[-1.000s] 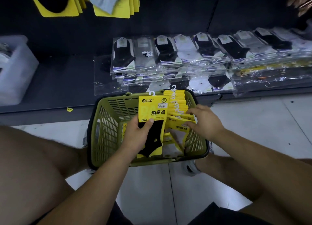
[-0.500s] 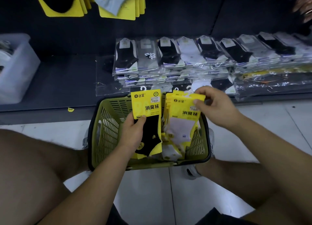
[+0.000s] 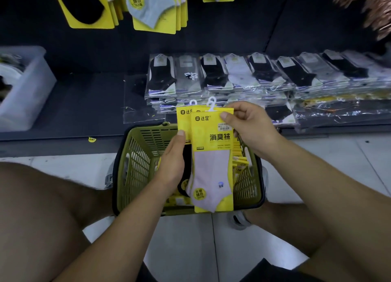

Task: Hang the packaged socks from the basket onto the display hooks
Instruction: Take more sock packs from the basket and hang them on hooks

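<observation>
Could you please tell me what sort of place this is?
Most likely a shop's sock aisle: yellow-carded socks hang on a dark display wall, stacks of bagged socks lie on the low shelf, and a green basket of sock packs stands on the tiled floor.

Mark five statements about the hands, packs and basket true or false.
1. The right hand pinches the top of the pale-sock pack. True.
2. The left hand is empty. False: it holds the black-sock pack.
3. The basket is red. False: it is green.
4. Spare packs lie in the basket. True.
5. No pack is hung yet. False: hung packs line the top of the view.
</observation>
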